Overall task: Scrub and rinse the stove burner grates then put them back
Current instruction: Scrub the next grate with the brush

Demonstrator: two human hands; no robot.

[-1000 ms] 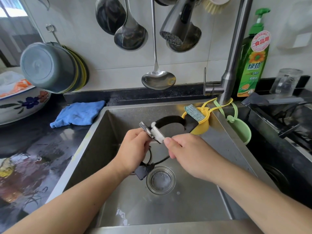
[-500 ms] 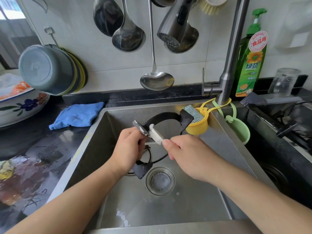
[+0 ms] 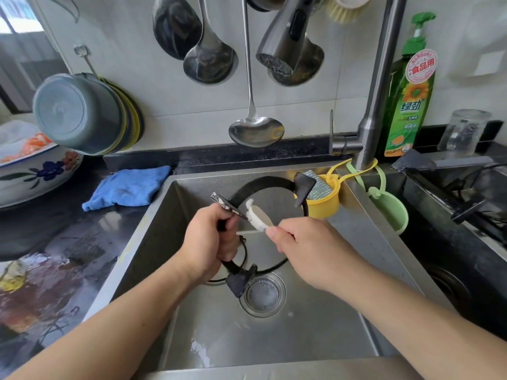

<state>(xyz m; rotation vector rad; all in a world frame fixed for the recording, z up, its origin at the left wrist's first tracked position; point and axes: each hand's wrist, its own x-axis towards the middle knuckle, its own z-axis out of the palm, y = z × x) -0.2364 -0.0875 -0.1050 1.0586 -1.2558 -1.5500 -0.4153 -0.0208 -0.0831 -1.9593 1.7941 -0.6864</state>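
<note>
Head view: over the sink [image 3: 356,270], the left hand [image 3: 211,242] curls tight around the black ring-shaped burner grate [image 3: 263,185], while the right hand [image 3: 307,250] just beside it pinches a white brush [image 3: 256,216] whose bristles touch a grate prong.

Black ring grate [image 3: 263,185] upright over sink [image 3: 315,338]; white brush [image 3: 256,218] touching prong.
</note>
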